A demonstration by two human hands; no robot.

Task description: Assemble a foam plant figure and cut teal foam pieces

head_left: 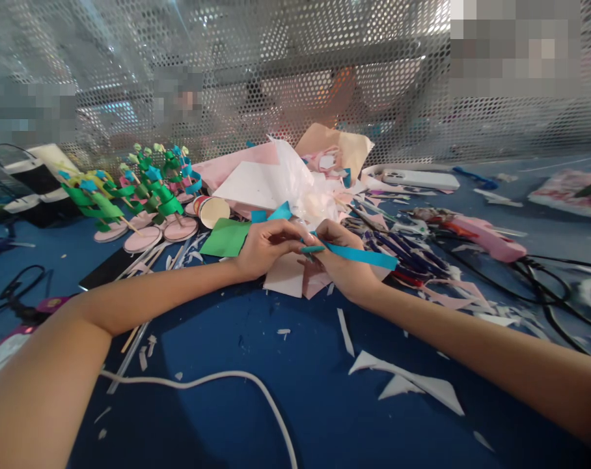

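My left hand (266, 247) and my right hand (342, 260) meet over the middle of the blue table (286, 404). Both pinch a long teal paper strip (361, 255), which runs from between my fingertips out to the right past my right hand. My left fingers close on the strip's near end, curled tight. Under my hands lie pink paper pieces (295, 277). A green paper square (226, 238) sits just left of my left hand, and crumpled clear plastic (302, 185) lies just beyond the fingers.
Several paper trees on sticks with pink round bases (144, 202) stand at back left. A white cable (217, 379) crosses the near table. White paper scraps (412, 384), a phone (420, 179), black cables (534, 280) and scissors (12, 290) lie around. A perforated metal screen (295, 71) closes the back.
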